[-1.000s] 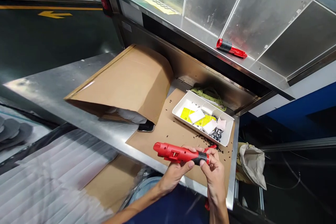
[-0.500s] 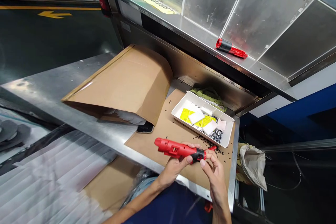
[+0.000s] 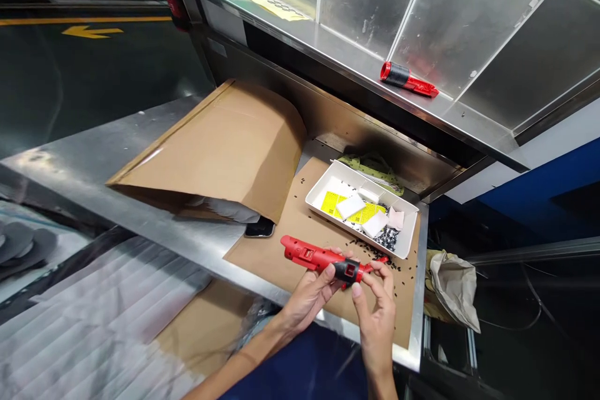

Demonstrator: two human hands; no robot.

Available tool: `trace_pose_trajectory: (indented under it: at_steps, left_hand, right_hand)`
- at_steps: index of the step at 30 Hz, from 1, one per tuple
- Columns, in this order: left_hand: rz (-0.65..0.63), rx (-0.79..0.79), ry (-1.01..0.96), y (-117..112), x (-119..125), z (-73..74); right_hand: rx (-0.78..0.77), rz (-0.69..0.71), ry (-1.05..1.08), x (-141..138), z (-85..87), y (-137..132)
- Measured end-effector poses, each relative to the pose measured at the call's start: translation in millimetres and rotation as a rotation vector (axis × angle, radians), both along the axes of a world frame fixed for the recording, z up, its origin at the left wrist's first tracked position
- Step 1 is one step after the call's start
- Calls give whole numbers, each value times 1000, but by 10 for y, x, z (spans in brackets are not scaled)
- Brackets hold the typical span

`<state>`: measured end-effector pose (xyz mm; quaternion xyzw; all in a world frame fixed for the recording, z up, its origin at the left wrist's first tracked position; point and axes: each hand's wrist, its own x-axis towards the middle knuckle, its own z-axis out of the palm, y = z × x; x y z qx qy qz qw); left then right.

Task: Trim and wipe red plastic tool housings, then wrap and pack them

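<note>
A red plastic tool housing with a black collar is held level above the brown cardboard, its long red end pointing left. My left hand is closed round the middle of it from below, thumb along the near side by the collar. My right hand is at the housing's right end, thumb and fingers curled against the red rim. Whether a small part is also between those fingers is hidden. A small rectangular opening shows in the collar. Behind the right fingers, another red piece is partly visible near loose black bits.
On the cardboard sheet stands a white tray with white blocks, a yellow label and black bits. A large paper bag lies left, a dark phone beside its mouth. Another red-black housing rests on the metal shelf.
The housing has rolled in my hands, so the collar's rectangular opening now faces me. Both hands remain on it, my right fingers slightly shifted at its end. The view has moved a little.
</note>
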<state>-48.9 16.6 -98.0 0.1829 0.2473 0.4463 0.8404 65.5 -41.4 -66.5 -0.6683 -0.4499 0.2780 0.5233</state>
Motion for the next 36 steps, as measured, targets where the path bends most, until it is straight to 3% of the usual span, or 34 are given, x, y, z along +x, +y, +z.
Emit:
trace_pose_trajectory:
  at_steps: [4, 7, 15, 20, 25, 27, 30, 33, 36]
  left_hand:
    - [45, 10, -15, -35, 49, -26]
    - [28, -12, -3, -49, 36, -52]
    - [-89, -34, -16, 10, -49, -39]
    - [-44, 34, 82, 86, -107, -68]
    - [10, 453, 484, 304, -202, -39]
    - [-11, 629, 651, 465, -215, 68]
    - [-168, 928, 1172, 694, -238, 244]
    - [-275, 926, 1512, 801, -328, 268]
    - [-368, 851, 1628, 785, -449, 64]
  right_hand:
    - [-23, 49, 191, -77, -120, 36]
    - [-25, 106, 202, -80, -176, 44]
    - [220, 175, -506, 49, -197, 49]
    - [286, 31, -534, 138, -180, 6]
    - [147, -234, -373, 477, -342, -27]
    - [-36, -236, -314, 681, -499, -26]
    - [-284, -117, -262, 881, -760, -33]
    - [-362, -39, -264, 822, -985, -48]
    - [-473, 49, -375, 565, -1176, -18]
